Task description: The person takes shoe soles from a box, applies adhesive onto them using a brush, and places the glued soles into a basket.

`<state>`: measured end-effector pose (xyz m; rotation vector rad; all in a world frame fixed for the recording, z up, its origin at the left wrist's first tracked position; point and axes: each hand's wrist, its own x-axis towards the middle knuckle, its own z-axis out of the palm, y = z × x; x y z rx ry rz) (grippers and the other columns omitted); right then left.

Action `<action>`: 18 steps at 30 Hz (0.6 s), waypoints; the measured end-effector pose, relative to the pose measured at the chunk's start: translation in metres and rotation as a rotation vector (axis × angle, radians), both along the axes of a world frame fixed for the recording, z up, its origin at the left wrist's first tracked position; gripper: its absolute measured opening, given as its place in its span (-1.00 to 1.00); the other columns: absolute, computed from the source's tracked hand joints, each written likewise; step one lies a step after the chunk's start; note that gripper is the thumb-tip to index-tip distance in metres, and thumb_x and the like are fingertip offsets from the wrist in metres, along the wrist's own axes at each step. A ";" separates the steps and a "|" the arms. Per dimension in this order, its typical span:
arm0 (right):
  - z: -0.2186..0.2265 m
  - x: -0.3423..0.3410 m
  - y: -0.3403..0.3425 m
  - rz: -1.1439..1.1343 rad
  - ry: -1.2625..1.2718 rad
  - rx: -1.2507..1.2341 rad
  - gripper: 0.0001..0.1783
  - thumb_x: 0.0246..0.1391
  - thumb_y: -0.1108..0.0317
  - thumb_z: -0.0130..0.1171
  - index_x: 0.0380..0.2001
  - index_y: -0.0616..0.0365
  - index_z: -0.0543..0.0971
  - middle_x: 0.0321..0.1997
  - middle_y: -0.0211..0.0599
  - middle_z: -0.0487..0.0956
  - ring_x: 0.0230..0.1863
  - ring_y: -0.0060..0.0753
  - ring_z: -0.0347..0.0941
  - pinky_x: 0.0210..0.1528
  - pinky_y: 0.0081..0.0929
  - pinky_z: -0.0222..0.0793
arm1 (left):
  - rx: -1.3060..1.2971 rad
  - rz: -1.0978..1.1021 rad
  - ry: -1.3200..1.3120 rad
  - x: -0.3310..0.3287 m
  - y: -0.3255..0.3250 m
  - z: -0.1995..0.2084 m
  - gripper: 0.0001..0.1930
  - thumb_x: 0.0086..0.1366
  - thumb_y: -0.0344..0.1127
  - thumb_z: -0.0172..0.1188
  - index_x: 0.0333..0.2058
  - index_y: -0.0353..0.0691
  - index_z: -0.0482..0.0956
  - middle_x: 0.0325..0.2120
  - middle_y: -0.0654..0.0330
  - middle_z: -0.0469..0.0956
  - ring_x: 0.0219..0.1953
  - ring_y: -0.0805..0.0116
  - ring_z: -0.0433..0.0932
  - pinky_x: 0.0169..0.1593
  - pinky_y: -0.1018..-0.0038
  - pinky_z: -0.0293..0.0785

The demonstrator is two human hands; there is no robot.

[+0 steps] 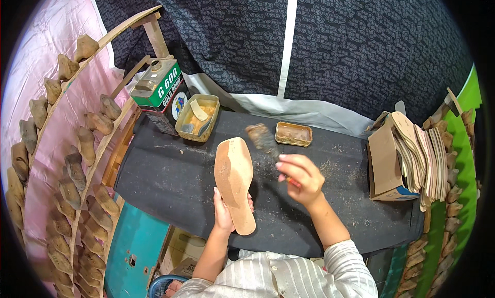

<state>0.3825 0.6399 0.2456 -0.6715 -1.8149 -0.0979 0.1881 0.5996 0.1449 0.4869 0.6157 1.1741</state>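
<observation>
My left hand [223, 213] is wrapped round the lower part of a tan shoe insole [234, 179], held up over the dark bench. Its toe end points away from me, and a darker, wet-looking patch covers part of its left and middle. My right hand [304, 178] grips the thin handle of a brush [264, 139] with a dark, glue-caked head. The brush is tilted up and left, apart from the insole, and slightly blurred. Just beyond it sits a small rectangular tin [294, 134] with brown residue inside.
At the back left stand a green, white and black metal can [160, 94] and a yellowish tub [198, 118] holding a pale scraper-like piece. A cardboard box [389, 164] packed with insoles [425, 159] is on the right. Racks of shoe lasts [75, 169] flank both sides.
</observation>
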 end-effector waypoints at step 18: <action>0.010 -0.033 -0.009 0.220 0.001 -0.004 -0.64 -0.36 0.59 0.31 -0.33 0.21 0.58 -0.27 -0.16 0.55 -0.34 -0.19 0.54 -0.33 -0.40 0.51 | 0.045 0.028 -0.069 -0.003 -0.004 0.008 -0.18 0.23 0.39 -0.56 -0.17 -0.26 0.43 -0.47 0.12 0.50 -0.48 0.30 0.51 -0.37 0.39 0.48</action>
